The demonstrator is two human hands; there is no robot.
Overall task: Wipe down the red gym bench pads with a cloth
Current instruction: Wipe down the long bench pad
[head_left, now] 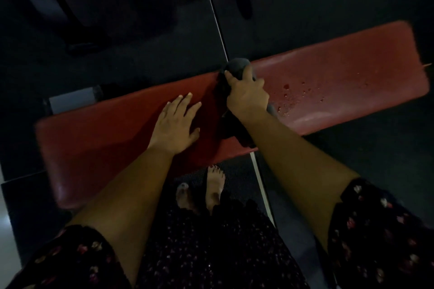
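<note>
2 red pads lie end to end. The right hand point(246, 94) has its fingers curled tight round the grey cloth point(236, 67) at the seam between the left pad point(98, 145) and the right pad point(340, 73). The left hand point(175, 126) lies flat on the left pad, fingers spread. Risk: the droplets point(296, 94) on the right pad may be smeared or missed in the dim light.

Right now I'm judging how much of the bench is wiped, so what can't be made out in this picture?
Head view:
- Cloth: mostly covered by the right hand and forearm; lower part merges into shadow.
- Left pad: too dim to tell wet from dry; the left hand covers part.
- Bench frame: mostly hidden under the pads.
- Equipment at top left: too dark to identify.
</note>
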